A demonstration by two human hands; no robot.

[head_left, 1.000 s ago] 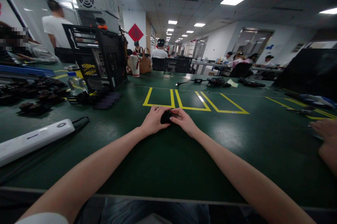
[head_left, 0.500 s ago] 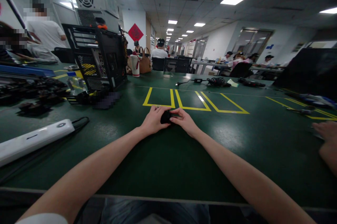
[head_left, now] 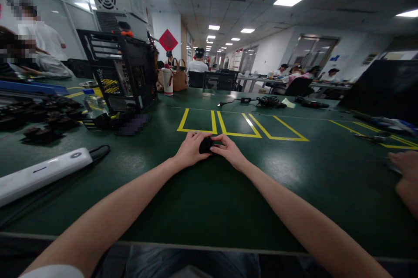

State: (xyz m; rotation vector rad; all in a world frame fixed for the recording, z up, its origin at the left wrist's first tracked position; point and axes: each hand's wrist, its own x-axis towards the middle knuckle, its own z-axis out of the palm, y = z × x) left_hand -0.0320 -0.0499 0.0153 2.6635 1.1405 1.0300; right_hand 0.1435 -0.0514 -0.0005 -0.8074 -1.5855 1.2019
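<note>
A small dark rounded object (head_left: 205, 145) is held between my two hands, just in front of the yellow tape outlines; its kind is not clear. My left hand (head_left: 192, 149) curls around its left side, thumb below and fingers above. From the right, my right hand (head_left: 226, 149) pinches its edge with thumb and fingertips. Both hands are low over the green table (head_left: 209, 199), and much of the object is covered by my fingers.
Left stand an open black computer case (head_left: 120, 69), a clear bottle (head_left: 94, 103) and a white power strip (head_left: 45, 173). Ahead lie coiled black cables (head_left: 269, 102) beyond the tape outlines (head_left: 235, 134). Another person's hand (head_left: 405, 162) rests at the right edge near a tool (head_left: 374, 138).
My hands and the dark object stay almost in place. In the left background a standing person has shifted leftward.
</note>
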